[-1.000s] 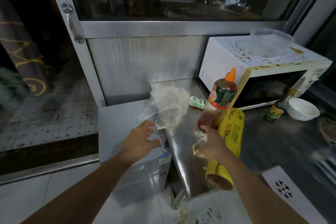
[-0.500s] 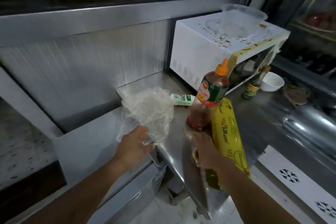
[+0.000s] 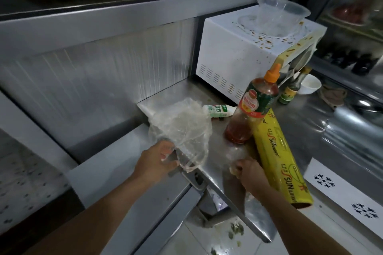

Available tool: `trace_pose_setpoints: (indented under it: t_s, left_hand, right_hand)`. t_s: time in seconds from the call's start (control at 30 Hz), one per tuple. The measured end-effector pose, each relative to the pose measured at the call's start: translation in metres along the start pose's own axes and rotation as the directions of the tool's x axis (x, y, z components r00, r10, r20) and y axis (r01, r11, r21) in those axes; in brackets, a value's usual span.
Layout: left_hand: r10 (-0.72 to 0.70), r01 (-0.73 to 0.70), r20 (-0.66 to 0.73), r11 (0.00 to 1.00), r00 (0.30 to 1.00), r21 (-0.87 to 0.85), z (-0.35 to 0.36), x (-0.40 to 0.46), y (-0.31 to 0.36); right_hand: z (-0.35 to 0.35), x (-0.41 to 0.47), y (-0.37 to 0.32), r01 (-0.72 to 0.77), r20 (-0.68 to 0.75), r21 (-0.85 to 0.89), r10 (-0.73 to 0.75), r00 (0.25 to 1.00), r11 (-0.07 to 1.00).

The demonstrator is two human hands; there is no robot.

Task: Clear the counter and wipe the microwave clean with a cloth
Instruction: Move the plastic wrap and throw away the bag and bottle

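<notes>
Left arm: bare forearm enters from the lower left of the frame and runs up toward centre.
Left hand (image 3: 155,162): centre-left; fingers curled round the gathered lower end of one crumpled clear plastic bag (image 3: 182,130), gripping it at the near corner of the counter (image 3: 306,130). The bag billows upward above the fist.
Small bottle (image 3: 214,111): one, white with green print, lying on its side on the counter just behind the bag, centre of frame.
Right arm: bare forearm enters from the lower right and runs up toward centre.
Right hand (image 3: 248,172): centre-right; fingers curled round the clear lower part of one sauce bottle (image 3: 251,109). How tightly they close cannot be told, as the fingertips are partly hidden.
Sauce bottle: orange nozzle cap, red and green label, reddish liquid; tilted with the cap pointing to the upper right.
Wrap roll (image 3: 277,161): one, yellow, lying along the right side of the right hand and touching the sauce bottle; its open end points to the lower right.
Microwave (image 3: 234,54): one, white, upper right on the counter; brown spatter on its top and front edge.
Clear container (image 3: 284,13): one, standing on the microwave top.
Dark bottle (image 3: 291,90): one, upright before the microwave, right of frame.
White bowl (image 3: 310,85): one, just beside the dark bottle.
Cloth (image 3: 333,95): one, brownish, crumpled on the counter right of the bowl.
</notes>
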State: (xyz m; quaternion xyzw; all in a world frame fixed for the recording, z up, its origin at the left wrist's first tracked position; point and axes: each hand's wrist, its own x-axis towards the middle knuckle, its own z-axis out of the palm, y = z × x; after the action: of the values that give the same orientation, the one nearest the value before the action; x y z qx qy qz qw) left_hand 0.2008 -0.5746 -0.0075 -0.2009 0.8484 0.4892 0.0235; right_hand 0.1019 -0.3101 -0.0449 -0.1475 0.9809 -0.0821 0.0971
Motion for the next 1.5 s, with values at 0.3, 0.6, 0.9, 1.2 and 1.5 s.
trace_pose_setpoints:
  t_s: [0.3, 0.6, 0.9, 1.2, 1.5]
  left_hand:
    - [0.013, -0.012, 0.011, 0.999, 1.0, -0.048, -0.034, 0.016, 0.002]
    - [0.059, -0.058, -0.047, 0.998, 0.997, 0.02, -0.055, 0.053, 0.003]
    - [0.04, -0.035, -0.058, 0.995, 0.997, 0.097, -0.053, 0.088, -0.01]
    - [0.145, -0.133, -0.036, 0.965, 0.989, 0.227, -0.026, 0.112, 0.008]
    - [0.173, -0.153, -0.054, 0.951, 0.983, 0.268, -0.005, 0.137, 0.012]
  right_hand:
    - [-0.069, 0.008, -0.066, 0.183, -0.327, 0.199, -0.11, 0.938, 0.963]
    - [-0.061, 0.076, -0.146, 0.293, -0.378, 0.243, -0.188, 0.906, 0.925]
    - [-0.015, 0.123, -0.141, 0.283, -0.029, 0.065, -0.281, 0.959, 0.957]
    - [-0.043, 0.099, -0.095, 0.093, -0.141, 0.398, -0.04, 0.989, 0.912]
    - [-0.036, 0.094, -0.08, -0.149, 0.261, 0.835, -0.143, 0.955, 0.53]
